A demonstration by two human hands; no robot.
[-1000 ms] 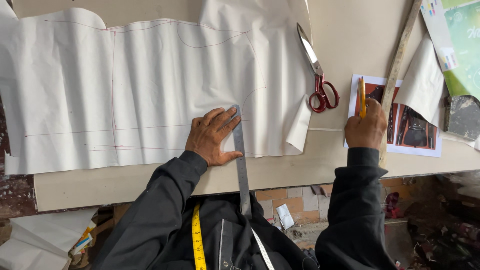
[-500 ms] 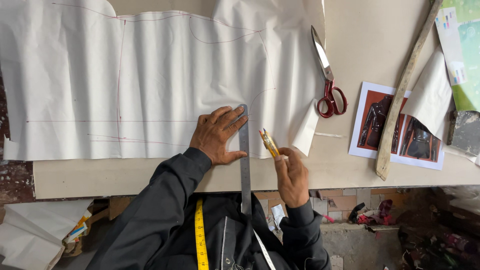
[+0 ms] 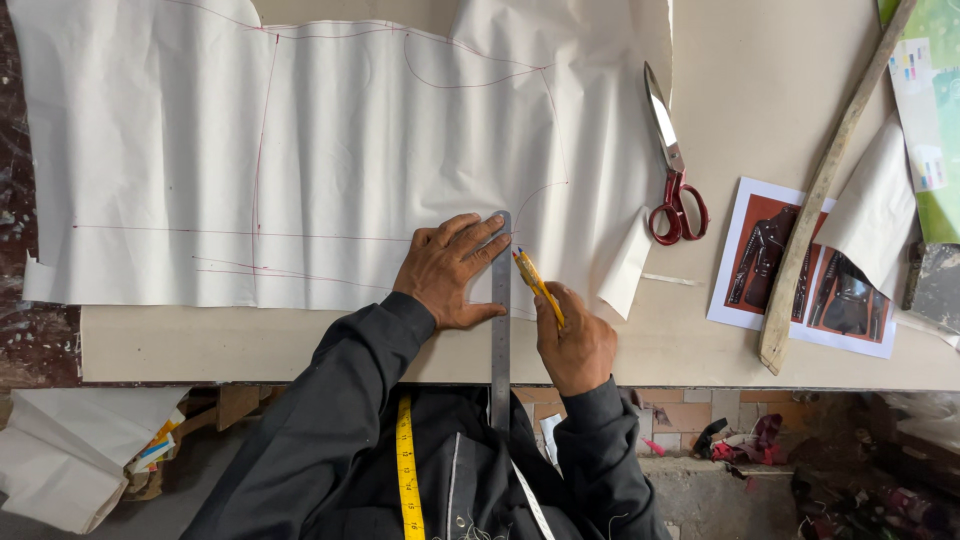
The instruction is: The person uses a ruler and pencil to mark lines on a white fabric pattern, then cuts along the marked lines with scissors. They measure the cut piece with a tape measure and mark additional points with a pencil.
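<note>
A large sheet of white pattern paper (image 3: 330, 160) lies flat across the pale worktable (image 3: 740, 100), lightly creased in vertical folds and marked with thin red lines: a long horizontal line near its lower part, an upright line at the left, and curved outlines near the top edge and right side. Its lower right corner is folded over into a small flap. A narrow metal ruler (image 3: 501, 320) stands upright across the paper's lower edge and runs off the table's front edge toward the person. The left hand (image 3: 450, 270) lies flat with fingers spread, pressing on the paper and the ruler's left side. The right hand (image 3: 572, 345) is curled around a yellow pencil (image 3: 538, 285), its tip touching the paper just beside the ruler's right edge. Farther right lie red-handled scissors (image 3: 672, 165), blades closed, then a long wooden stick (image 3: 830, 180) resting over a printed photo sheet (image 3: 760, 255). A yellow tape measure (image 3: 405, 470) hangs over the person's dark jacket.
</note>
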